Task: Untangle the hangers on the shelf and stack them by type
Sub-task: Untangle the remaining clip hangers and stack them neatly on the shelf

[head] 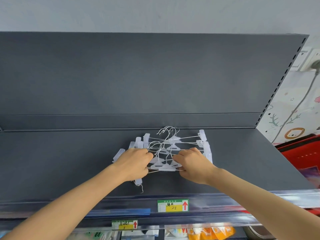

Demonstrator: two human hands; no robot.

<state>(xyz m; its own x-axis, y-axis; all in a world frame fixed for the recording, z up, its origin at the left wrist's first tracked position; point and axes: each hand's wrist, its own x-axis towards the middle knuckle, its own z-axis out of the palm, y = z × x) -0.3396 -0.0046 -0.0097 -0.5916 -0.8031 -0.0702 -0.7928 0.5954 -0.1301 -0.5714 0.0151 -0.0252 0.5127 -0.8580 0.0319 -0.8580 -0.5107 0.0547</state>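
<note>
A tangled pile of small clip hangers (pixel 168 144) lies in the middle of the dark grey shelf (pixel 69 161). They have thin metal hooks and rods and translucent white plastic clips at the ends. My left hand (pixel 134 162) grips the left ends of the nearest hangers, fingers curled round the rods. My right hand (pixel 192 163) grips the right ends of the same hangers. Several more hangers lie behind my hands, hooks pointing to the shelf's back wall. One loose clip (pixel 138 181) pokes out under my left wrist.
The shelf's grey back panel (pixel 138 75) rises behind the pile. Green and yellow price tags (pixel 172 205) sit on the front rail. Packaged goods (pixel 207 232) lie on the shelf below. A red crate (pixel 301 153) stands at the right, beside a wall with a socket.
</note>
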